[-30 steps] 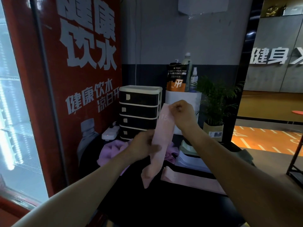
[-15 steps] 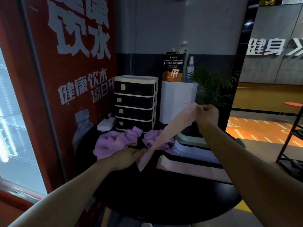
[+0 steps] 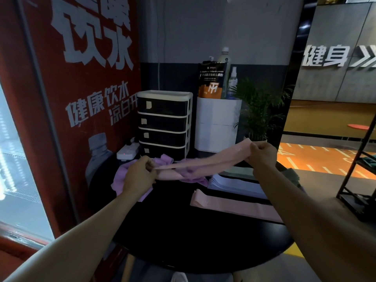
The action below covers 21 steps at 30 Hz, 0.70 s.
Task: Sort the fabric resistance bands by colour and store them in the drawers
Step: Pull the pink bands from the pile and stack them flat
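Head: both hands' grip [image 3: 140,171] [image 3: 261,154] w/ pink band [image 3: 203,162]

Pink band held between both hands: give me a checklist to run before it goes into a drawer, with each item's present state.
1. Left hand grips one end of the pink band: ok.
2. Right hand pinches the other end: ok.
3. Band lifted off the purple bands: ok.
4. A drawer open in the drawer unit: not ok, all four look closed.
5. Which drawer takes pink: cannot tell, labels unreadable.
6. Second pink band lies flat on the table, unstored: not ok.
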Each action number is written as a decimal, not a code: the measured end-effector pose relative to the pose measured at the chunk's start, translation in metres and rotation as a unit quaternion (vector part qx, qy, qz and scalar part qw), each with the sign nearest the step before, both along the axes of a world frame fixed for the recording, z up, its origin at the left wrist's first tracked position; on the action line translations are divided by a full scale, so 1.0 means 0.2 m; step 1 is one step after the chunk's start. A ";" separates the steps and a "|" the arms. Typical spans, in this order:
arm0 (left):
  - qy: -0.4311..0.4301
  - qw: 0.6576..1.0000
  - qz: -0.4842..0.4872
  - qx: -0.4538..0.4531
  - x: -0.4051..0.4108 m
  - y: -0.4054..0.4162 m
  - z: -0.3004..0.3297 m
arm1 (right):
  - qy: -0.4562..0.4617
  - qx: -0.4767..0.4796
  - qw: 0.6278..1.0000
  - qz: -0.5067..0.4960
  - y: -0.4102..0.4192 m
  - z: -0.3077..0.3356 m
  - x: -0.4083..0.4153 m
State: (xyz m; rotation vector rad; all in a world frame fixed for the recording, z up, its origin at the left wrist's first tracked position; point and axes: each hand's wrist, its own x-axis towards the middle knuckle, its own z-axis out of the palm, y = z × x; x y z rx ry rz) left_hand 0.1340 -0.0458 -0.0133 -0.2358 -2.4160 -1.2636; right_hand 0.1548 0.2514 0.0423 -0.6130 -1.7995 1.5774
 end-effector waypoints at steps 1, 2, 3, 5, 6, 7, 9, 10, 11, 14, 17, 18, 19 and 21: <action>0.004 1.000 0.018 0.010 -0.01 0.01 0.00 | 0.002 0.001 1.000 0.003 -0.01 0.00 0.01; 0.008 0.999 0.032 0.016 -0.01 0.01 0.00 | 0.003 0.000 1.000 0.008 -0.02 0.00 0.02; 0.009 0.999 0.037 0.018 -0.01 0.01 0.00 | 0.006 0.001 1.000 0.014 -0.03 0.01 0.02; -0.010 1.000 0.009 0.018 -0.02 0.01 0.01 | 0.014 -0.004 0.999 0.028 -0.05 0.02 0.02; -0.031 0.999 -0.028 0.010 -0.02 0.01 0.01 | 0.016 -0.005 0.999 0.038 -0.07 0.03 0.03; -0.059 0.996 -0.073 -0.007 -0.02 0.01 0.01 | 0.018 0.001 0.999 0.050 -0.08 0.04 0.03; -0.131 0.977 -0.158 -0.051 -0.01 -0.01 0.02 | 0.022 0.021 0.996 0.089 -0.11 0.05 0.04; -0.160 0.967 -0.185 -0.071 0.00 -0.01 0.02 | 0.023 0.027 0.993 0.112 -0.13 0.06 0.04; -0.174 0.960 -0.202 -0.085 0.01 -0.01 0.04 | 0.021 0.030 0.990 0.135 -0.15 0.07 0.05; -0.154 0.963 -0.217 -0.039 0.04 0.03 0.13 | 0.039 0.018 0.976 0.211 -0.23 0.11 0.07; -0.113 0.968 -0.221 0.022 0.09 0.12 0.27 | 0.051 0.036 0.960 0.274 -0.31 0.15 0.09; -0.092 0.971 -0.221 0.023 0.09 0.15 0.31 | 0.052 0.053 0.954 0.291 -0.33 0.16 0.10; -0.071 0.972 -0.222 0.021 0.10 0.18 0.35 | 0.056 0.064 0.949 0.305 -0.35 0.18 0.11; -0.051 0.972 -0.230 0.021 0.11 0.24 0.43 | 0.064 0.072 0.942 0.322 -0.39 0.22 0.13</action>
